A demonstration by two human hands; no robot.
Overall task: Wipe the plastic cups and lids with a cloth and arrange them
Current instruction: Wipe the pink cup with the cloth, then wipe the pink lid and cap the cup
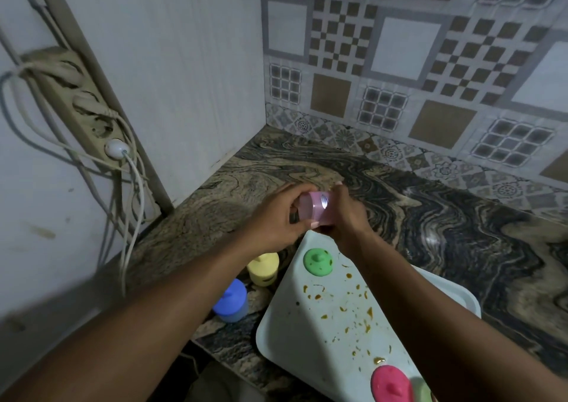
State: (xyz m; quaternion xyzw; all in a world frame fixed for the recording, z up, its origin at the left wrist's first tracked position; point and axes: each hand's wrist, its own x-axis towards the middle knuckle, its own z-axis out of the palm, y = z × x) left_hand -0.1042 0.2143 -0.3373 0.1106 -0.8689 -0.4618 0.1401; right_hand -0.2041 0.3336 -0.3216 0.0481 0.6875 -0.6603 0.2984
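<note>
A pink cup is held on its side above the counter, just beyond the far end of the white tray. It is gripped from both sides. The fingers of the left hand are curled round its left end, and those of the right hand are wrapped round its right end. No cloth can be made out in either hand, and whether one is tucked under the fingers cannot be told.

To the left of the tray, a yellow cup and a blue cup stand close together on the counter, each with its lid on. These are judged to be wiped and set in place. On the tray, a green lid lies at the far end and a red lid at the near end, among brownish spots. The task is therefore judged to be about half done: the pink cup is in hand, and the two lids on the tray are yet to be dealt with.
</note>
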